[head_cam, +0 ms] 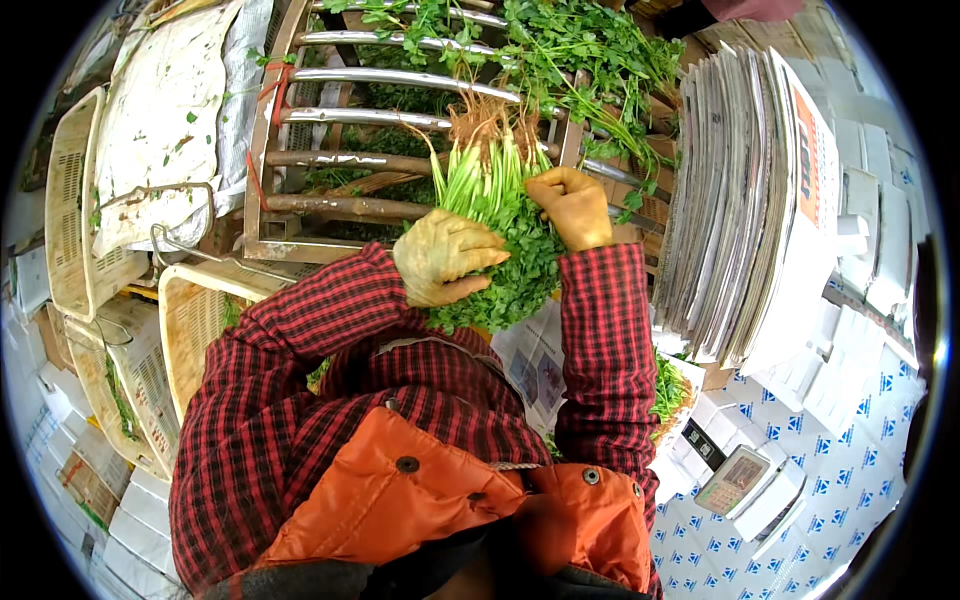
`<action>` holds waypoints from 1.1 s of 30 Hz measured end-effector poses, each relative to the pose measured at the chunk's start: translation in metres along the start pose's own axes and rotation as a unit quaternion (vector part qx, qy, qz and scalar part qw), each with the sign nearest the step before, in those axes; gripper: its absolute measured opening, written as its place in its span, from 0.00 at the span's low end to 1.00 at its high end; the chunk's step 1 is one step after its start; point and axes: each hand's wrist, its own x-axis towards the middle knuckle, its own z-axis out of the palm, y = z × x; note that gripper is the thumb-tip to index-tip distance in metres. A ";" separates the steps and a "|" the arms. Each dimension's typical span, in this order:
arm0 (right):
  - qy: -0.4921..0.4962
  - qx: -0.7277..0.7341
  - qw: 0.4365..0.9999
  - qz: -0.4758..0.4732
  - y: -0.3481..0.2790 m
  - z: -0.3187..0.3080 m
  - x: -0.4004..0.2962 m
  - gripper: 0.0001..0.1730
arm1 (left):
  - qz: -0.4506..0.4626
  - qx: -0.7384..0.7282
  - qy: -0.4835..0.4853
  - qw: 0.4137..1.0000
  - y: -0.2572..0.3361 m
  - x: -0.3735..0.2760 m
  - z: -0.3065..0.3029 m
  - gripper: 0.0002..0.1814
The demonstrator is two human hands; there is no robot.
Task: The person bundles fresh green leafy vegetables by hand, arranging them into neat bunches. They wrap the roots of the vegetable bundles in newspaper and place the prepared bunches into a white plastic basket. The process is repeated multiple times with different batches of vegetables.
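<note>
A bunch of leafy herb greens (502, 202) lies across the near edge of a metal-barred rack (330, 116). Its brown roots point away from me and its leaves towards my body. My left hand (450, 259), in a stained pale work glove, curls over the leaves from the left. On the other side, my right hand (574, 206), in a yellowish glove, has its fingers bent in against the stalks; whatever its fingertips pinch is hidden. More greens (592, 60) with long stems lie loose over the far right of the rack.
A tall stack of newspapers (739, 202) stands right of the rack. Plastic crates (191, 330) sit at left, one under a dirty white sheet (161, 127). At lower right are a digital scale (733, 480) and a bunch with roots (671, 397). Part of another person (750, 9) shows at top right.
</note>
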 end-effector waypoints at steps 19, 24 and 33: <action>0.186 0.398 0.896 -0.058 -0.076 -0.071 0.088 0.18 | -0.015 -0.028 -0.063 0.998 -0.022 0.021 0.005 0.25; -0.007 -0.225 0.974 -0.011 -0.007 0.017 0.018 0.34 | 0.009 -0.070 0.009 0.997 -0.026 0.004 -0.011 0.30; -0.066 0.009 0.997 0.046 0.014 0.007 0.006 0.26 | -0.020 -0.023 0.028 0.999 -0.008 -0.010 -0.030 0.32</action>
